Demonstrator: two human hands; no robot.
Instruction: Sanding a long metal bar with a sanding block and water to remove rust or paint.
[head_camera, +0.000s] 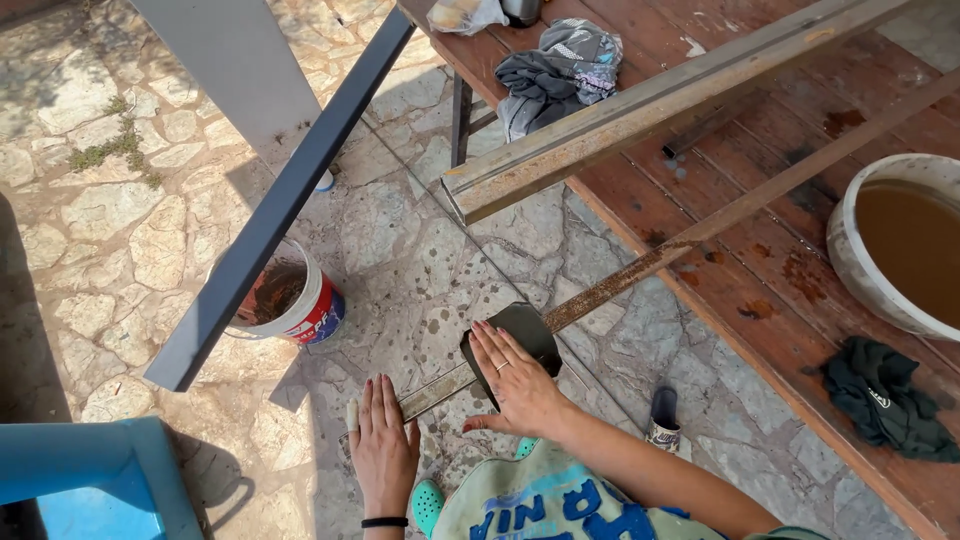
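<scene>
- The right hand (515, 378) lay flat, fingers spread, pressing a dark sanding sheet (520, 338) onto a long rusty metal bar (640, 268); it was not clenched around anything.
- The left hand (382, 445) rested open, palm down, on the near, cleaner end of the same bar, gripping nothing; a black band circled its wrist.
- The bar ran from the hands up and to the right across the red wooden table (800, 330), its far end cut off by the frame edge.
- A white plastic bucket (295, 300) with a red and blue label stood on the stone floor to the left, partly hidden by a dark painted beam (280, 205); its contents looked rusty brown, hard to make out.
- A heavier rusty angle bar (650, 110) lay across the table above.
- A white basin (895, 250) of brown liquid sat at the right, partly cut off.
- A dark green rag (885, 400) lay below it; grey crumpled cloths (555, 70) lay at the table's far end.
- A small printed can (662, 425) stood on the floor near the right forearm.
- A blue plastic object (80, 480) showed at lower left, mostly out of frame.
</scene>
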